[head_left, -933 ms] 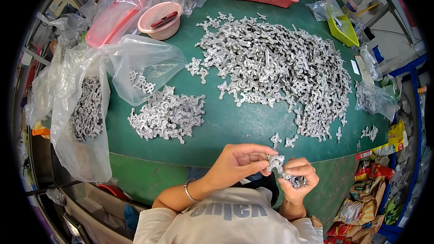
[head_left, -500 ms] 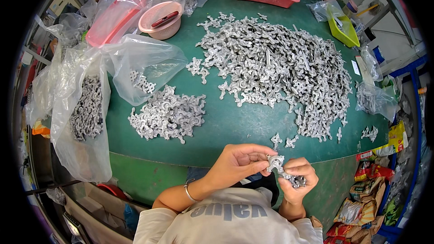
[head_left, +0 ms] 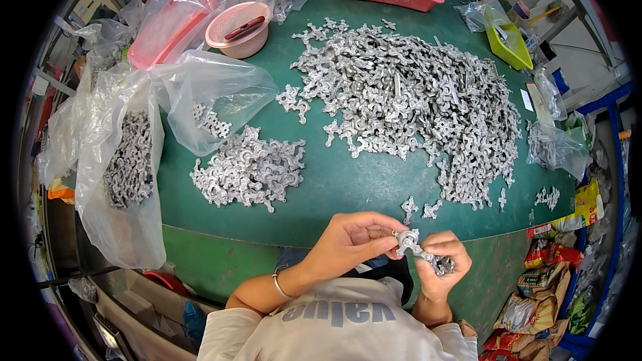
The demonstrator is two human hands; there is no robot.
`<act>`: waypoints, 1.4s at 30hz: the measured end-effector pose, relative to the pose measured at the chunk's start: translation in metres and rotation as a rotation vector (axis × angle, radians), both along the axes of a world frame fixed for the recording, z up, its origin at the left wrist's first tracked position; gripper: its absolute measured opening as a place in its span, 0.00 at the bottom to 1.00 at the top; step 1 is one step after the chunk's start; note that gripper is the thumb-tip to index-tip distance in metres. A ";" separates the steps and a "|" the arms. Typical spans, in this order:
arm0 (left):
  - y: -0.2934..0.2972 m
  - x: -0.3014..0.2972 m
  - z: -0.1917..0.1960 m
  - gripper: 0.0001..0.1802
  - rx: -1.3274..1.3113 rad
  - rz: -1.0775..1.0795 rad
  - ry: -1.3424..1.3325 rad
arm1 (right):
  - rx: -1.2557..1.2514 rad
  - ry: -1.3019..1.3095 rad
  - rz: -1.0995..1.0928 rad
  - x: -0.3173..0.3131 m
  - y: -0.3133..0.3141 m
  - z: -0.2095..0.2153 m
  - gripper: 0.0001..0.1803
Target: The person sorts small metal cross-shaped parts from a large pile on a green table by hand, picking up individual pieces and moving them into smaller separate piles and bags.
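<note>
In front of my chest, past the near table edge, my left hand [head_left: 361, 237] pinches a small silver-grey metal casting [head_left: 407, 241] between thumb and fingers. My right hand [head_left: 443, 261] is curled round more of the same castings [head_left: 441, 265], and its thumb and forefinger touch the lower part of the piece the left hand holds. How many lie in the right palm is hidden. A couple of loose castings [head_left: 430, 210] rest on the green table just beyond my hands. A large heap of castings [head_left: 408, 100] spreads over the middle and right, and a smaller heap [head_left: 251, 168] lies left.
At far left a clear plastic bag [head_left: 127, 160] holds more castings. Beyond it stand a pink basket [head_left: 239, 48] with a red-handled tool across it and a red tray [head_left: 394, 1] of metal parts. A yellow-green tray [head_left: 509, 50] sits at the right edge of the green table [head_left: 348, 194].
Both hands stay nearly in place. The casting between them has shifted very slightly, and the right fingers have moved a little on the pieces they hold.
</note>
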State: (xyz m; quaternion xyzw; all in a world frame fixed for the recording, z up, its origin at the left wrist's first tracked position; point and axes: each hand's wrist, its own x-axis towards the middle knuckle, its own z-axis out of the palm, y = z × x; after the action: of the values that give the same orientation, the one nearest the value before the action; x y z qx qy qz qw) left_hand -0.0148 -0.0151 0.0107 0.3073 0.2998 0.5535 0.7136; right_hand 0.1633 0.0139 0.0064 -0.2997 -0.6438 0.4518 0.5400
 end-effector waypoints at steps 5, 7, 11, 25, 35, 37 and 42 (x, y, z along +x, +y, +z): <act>0.000 0.000 0.000 0.11 -0.009 -0.005 -0.003 | -0.018 0.010 0.009 0.000 0.000 0.000 0.13; 0.000 0.000 0.000 0.10 -0.017 -0.007 -0.007 | -0.026 0.017 0.007 0.000 -0.001 0.000 0.13; 0.001 -0.001 0.001 0.11 -0.033 -0.018 -0.014 | -0.026 0.011 0.015 0.000 0.000 0.000 0.13; 0.000 0.000 -0.001 0.10 -0.026 -0.003 -0.053 | -0.073 0.031 0.010 0.000 0.000 0.003 0.11; 0.002 -0.034 -0.025 0.09 -0.050 0.625 0.519 | -0.265 -0.463 -0.054 0.033 0.035 -0.005 0.16; -0.003 -0.063 -0.031 0.07 -0.034 0.944 0.842 | -0.178 -0.691 -0.112 0.041 0.039 -0.014 0.18; -0.016 -0.118 -0.045 0.03 0.102 1.194 1.557 | -0.022 -1.072 -0.201 0.023 0.035 -0.025 0.23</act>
State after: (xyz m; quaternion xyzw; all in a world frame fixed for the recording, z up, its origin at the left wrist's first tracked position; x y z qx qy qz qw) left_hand -0.1333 -0.0308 -0.0342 0.4147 0.7682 0.4785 -0.0946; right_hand 0.1861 0.0494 -0.0184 -0.5536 -0.7923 0.1889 0.1735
